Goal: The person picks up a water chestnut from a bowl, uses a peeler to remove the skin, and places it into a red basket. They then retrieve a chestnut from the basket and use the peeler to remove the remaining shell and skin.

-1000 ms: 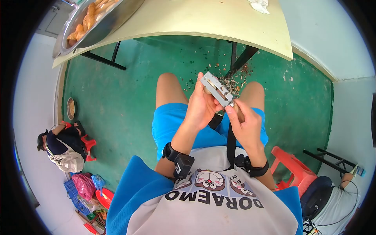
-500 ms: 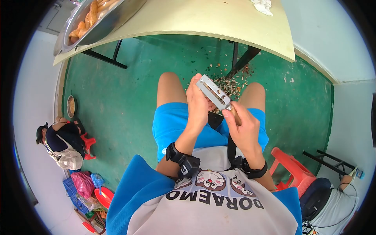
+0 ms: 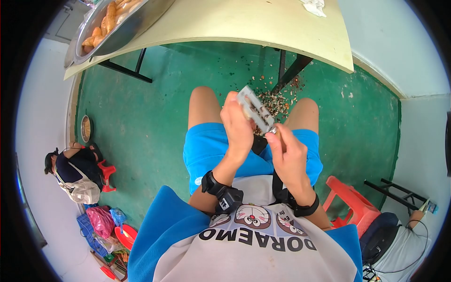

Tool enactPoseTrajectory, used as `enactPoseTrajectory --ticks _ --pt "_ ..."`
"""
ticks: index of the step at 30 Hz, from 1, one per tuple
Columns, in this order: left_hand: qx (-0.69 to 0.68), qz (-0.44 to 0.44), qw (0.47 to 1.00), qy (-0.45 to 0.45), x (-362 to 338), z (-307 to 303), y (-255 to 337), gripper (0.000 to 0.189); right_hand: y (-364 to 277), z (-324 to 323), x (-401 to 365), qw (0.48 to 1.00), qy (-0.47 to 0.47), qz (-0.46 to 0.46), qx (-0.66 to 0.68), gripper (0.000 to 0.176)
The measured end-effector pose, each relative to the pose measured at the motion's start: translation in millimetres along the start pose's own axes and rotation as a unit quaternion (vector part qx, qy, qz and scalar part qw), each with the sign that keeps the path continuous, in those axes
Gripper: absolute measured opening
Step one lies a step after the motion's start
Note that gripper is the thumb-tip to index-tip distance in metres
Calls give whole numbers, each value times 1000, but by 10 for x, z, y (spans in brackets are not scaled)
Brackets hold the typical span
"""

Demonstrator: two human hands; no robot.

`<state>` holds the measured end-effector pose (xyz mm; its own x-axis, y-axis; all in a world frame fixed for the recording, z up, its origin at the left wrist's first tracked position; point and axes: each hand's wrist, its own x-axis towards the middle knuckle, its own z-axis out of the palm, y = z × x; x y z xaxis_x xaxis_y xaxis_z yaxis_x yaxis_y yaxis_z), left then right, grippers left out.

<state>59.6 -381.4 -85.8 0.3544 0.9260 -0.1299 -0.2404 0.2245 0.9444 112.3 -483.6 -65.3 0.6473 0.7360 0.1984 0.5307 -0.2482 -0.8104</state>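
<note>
My right hand (image 3: 291, 152) is closed round the handle of a peeler (image 3: 256, 109) with a broad metal head. The head is tilted and reaches up and left to the fingers of my left hand (image 3: 236, 126). My left hand is closed just behind the peeler's head. Something pale yellowish shows at its fingers, but most of it is hidden and I cannot make out what it is. Both hands are above my lap, between my knees. Beneath them, peel scraps (image 3: 277, 103) lie scattered on the green floor.
A light wooden table (image 3: 225, 23) stands ahead, with a metal bowl (image 3: 136, 29) of orange-brown sweet potatoes (image 3: 111, 18) and a crumpled white tissue (image 3: 314, 6). A person (image 3: 75, 171) sits at left near another bowl (image 3: 86, 129). A red stool (image 3: 350, 207) stands at right.
The peeler's head has tilted a little and is slightly blurred. My left hand has turned slightly beside it, while my right hand has shifted a little to the left.
</note>
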Motion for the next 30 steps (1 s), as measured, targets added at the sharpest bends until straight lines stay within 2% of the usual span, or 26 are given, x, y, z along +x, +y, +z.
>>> enactPoseTrajectory --ticks 1,3,5,7,9,11,12,16,19,24,26,30 --pt "0 0 1000 0 -49 12 -5 33 -3 -9 19 1000 10 17 -11 19" --pt "36 68 994 -75 -180 62 -28 34 77 -84 175 993 -5 110 -39 20" --pt "22 45 997 -66 -124 75 -24 35 82 -166 216 994 63 87 10 21" --pt "-143 -180 971 -66 18 21 68 36 75 -221 190 995 46 86 17 22" --pt "-164 -198 962 -90 37 7 65 36 79 -223 154 996 31 85 23 24" --pt "-239 -242 935 -104 17 36 80 39 120 -170 103 999 6 18 26 25" --pt "-256 -260 924 -119 21 51 117 43 121 -160 84 1000 -13 22 15 26" --pt "-259 -294 909 -141 81 -41 104 44 112 -77 73 999 6 -33 0 26" --pt "-189 -279 936 -96 85 -21 120 43 98 -30 78 998 -7 -54 -22 27" --pt "-182 -254 947 -75 127 -32 106 44 71 40 112 998 -5 -56 -32 26" --pt "-151 -196 967 -58 128 -61 70 46 67 63 118 998 -15 -55 -41 26" --pt "-76 -162 982 -58 97 -77 89 43 49 75 92 998 -19 -47 -25 27"
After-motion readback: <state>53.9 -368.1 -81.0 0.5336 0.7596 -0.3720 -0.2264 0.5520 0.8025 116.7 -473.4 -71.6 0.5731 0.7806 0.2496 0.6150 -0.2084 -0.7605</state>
